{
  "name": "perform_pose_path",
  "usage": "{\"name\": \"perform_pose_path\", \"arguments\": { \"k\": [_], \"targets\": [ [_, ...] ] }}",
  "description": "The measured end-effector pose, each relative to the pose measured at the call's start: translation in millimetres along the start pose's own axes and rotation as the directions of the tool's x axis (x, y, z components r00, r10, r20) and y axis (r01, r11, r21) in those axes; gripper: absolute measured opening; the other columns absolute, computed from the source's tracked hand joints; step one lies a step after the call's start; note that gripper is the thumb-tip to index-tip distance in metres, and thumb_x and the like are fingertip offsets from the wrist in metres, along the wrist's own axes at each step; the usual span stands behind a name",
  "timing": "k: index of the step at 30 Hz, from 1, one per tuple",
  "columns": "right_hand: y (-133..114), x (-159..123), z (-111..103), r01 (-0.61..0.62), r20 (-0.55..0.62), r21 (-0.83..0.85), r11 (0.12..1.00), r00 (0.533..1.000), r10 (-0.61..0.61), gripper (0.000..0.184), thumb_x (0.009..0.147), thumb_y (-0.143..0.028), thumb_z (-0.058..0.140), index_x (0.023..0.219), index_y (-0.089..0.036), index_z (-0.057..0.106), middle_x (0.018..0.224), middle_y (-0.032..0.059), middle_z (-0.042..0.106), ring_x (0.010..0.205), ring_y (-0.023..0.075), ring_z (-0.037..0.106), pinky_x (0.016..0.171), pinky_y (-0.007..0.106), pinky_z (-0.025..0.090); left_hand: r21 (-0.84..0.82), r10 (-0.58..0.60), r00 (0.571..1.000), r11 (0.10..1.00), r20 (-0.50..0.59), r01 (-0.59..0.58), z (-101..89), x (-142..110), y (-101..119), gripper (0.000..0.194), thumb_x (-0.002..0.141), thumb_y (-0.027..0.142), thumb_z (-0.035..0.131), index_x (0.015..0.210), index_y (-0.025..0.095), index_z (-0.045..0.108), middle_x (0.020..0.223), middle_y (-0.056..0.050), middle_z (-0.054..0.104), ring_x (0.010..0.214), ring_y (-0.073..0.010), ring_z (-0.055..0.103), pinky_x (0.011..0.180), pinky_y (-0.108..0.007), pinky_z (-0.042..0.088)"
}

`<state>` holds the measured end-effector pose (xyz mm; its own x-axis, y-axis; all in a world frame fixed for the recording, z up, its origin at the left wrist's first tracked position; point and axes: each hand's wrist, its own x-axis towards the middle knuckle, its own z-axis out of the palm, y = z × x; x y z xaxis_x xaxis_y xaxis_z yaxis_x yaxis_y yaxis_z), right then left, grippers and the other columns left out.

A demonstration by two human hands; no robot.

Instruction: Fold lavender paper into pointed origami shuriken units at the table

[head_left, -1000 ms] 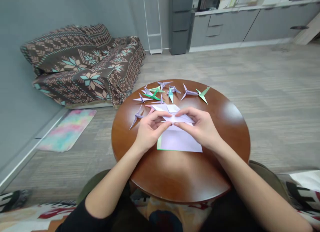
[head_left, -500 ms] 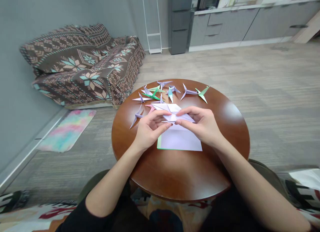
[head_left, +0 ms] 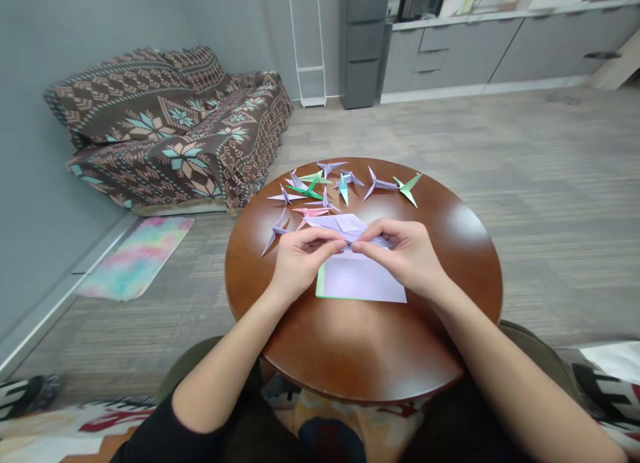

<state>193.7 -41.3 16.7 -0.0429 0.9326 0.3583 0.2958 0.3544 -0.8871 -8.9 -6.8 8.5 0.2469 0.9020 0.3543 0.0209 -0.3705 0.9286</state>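
Between my two hands is a partly folded sheet of lilac origami paper (head_left: 345,224), held above the table. My left hand (head_left: 303,258) pinches its near edge with thumb and forefinger. On the other side my right hand (head_left: 400,251) grips the same edge, its fingertips almost meeting the left ones. Part of the folded sheet is hidden behind the fingers. Below lies a stack of square paper (head_left: 363,280), lilac on top with green edges showing at the left and front.
Folded paper pieces with pointed arms lie along the table's far side: several lilac ones (head_left: 379,183), green ones (head_left: 409,188) and a pink one (head_left: 311,214). The round brown table (head_left: 350,343) stands before my knees. Beyond are a draped sofa (head_left: 175,130) and grey cabinets (head_left: 450,56).
My fingertips have closed in on the near edge of the lilac paper, and its near flap now lies pressed between them. The camera view has shifted slightly.
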Motion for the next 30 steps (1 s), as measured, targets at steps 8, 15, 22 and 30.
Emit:
{"name": "perform_pose_path", "arguments": {
  "k": [8,15,22,30],
  "targets": [
    [-5,-1,5,-0.119,-0.019,0.185,0.975,0.992,0.125,0.029,0.078,-0.041,0.09,0.068,-0.019,0.074,0.07,0.0056,0.079,0.067,0.0205,0.071,0.067,0.032,0.05,0.012,0.021,0.998,1.0,-0.062,-0.021,4.1,-2,1,0.014,0.08,0.03,0.087,0.082,0.017,0.083,0.08,-0.004,0.082,0.072,-0.0179,0.077,0.071,-0.027,0.065],
    [-5,-2,6,-0.155,0.007,0.243,0.957,0.987,0.158,0.034,0.076,-0.045,0.092,0.066,-0.019,0.072,0.068,0.0057,0.08,0.066,0.0213,0.075,0.063,0.031,0.054,-0.019,0.0,0.997,1.0,-0.077,-0.001,9.1,-5,4,0.017,0.081,0.03,0.086,0.077,0.016,0.077,0.075,-0.004,0.08,0.067,-0.0162,0.075,0.065,-0.025,0.062],
    [-7,-3,7,-0.139,0.004,0.232,0.963,0.99,0.142,0.034,0.079,-0.042,0.09,0.066,-0.019,0.068,0.065,0.0048,0.078,0.061,0.0192,0.072,0.06,0.029,0.051,-0.015,0.025,0.995,1.0,-0.1,-0.027,11.7,-6,7,0.029,0.078,0.035,0.089,0.071,0.016,0.068,0.067,0.0,0.071,0.061,-0.0125,0.068,0.059,-0.022,0.057],
    [-11,-2,11,-0.14,0.003,0.365,0.921,0.989,0.149,0.042,0.072,-0.041,0.094,0.072,-0.022,0.057,0.062,-0.0013,0.071,0.057,0.0192,0.074,0.055,0.028,0.053,0.003,0.068,0.991,0.998,-0.116,-0.069,11.7,-7,2,0.034,0.081,0.038,0.087,0.082,0.019,0.059,0.076,0.001,0.071,0.062,-0.0119,0.069,0.058,-0.022,0.055]
  ]
}}
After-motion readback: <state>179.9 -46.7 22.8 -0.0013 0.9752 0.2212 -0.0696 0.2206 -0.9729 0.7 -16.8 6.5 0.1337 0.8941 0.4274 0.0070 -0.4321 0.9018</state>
